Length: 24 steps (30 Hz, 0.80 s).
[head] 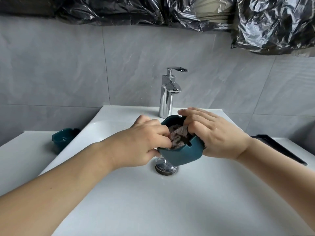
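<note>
Right hand (216,133) holds the teal dish (180,155) over the sink (119,193) — left hand (141,142) presses a cloth (177,136) inside.

This is a bathroom. A white washbasin (119,193) with a chrome tap (167,92) and drain plug (164,166) stands against grey wall tiles (68,65).

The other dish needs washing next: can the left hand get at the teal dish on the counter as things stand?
Probably yes: the counter dish lies on that side, nothing between. But the left hand pinches a cloth inside the held dish and must come out first.
</note>
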Each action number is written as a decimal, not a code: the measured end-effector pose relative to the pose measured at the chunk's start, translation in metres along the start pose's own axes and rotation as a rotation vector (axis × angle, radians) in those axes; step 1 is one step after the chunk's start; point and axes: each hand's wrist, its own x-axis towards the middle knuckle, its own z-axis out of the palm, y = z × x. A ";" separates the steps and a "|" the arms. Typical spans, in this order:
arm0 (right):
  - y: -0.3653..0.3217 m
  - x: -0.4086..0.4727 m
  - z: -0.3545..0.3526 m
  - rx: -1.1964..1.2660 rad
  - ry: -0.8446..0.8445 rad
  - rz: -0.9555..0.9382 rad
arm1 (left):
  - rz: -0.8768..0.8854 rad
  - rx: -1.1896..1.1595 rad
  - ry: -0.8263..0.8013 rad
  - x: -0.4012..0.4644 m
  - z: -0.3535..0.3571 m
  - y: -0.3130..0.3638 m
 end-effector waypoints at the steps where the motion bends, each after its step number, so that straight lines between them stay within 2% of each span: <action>1: 0.001 0.000 0.001 -0.030 -0.040 0.018 | -0.025 -0.010 -0.013 0.001 0.003 -0.002; 5: 0.004 -0.006 0.004 -0.065 -0.140 0.060 | -0.150 -0.197 -0.065 0.008 0.009 0.006; 8: 0.002 -0.007 0.007 -0.077 -0.183 0.079 | -0.320 -0.546 -0.166 0.009 0.006 0.019; 10: 0.002 -0.005 0.009 -0.090 -0.186 0.093 | -0.399 -0.705 -0.168 0.011 0.005 0.025; 14: 0.001 -0.004 0.007 -0.142 -0.086 0.055 | -0.406 -0.656 -0.093 0.013 0.007 0.026; 16: 0.001 -0.004 0.005 -0.097 0.011 0.036 | -0.311 -0.585 -0.078 0.009 0.006 0.020; 18: 0.002 -0.003 0.002 -0.028 0.074 0.027 | -0.189 -0.404 -0.048 0.005 0.003 0.013; 21: 0.005 -0.003 0.002 -0.016 0.028 0.011 | -0.094 -0.234 -0.008 0.002 0.002 0.008; 24: 0.004 -0.006 0.004 -0.056 -0.097 0.005 | -0.167 -0.314 -0.112 0.002 0.003 0.015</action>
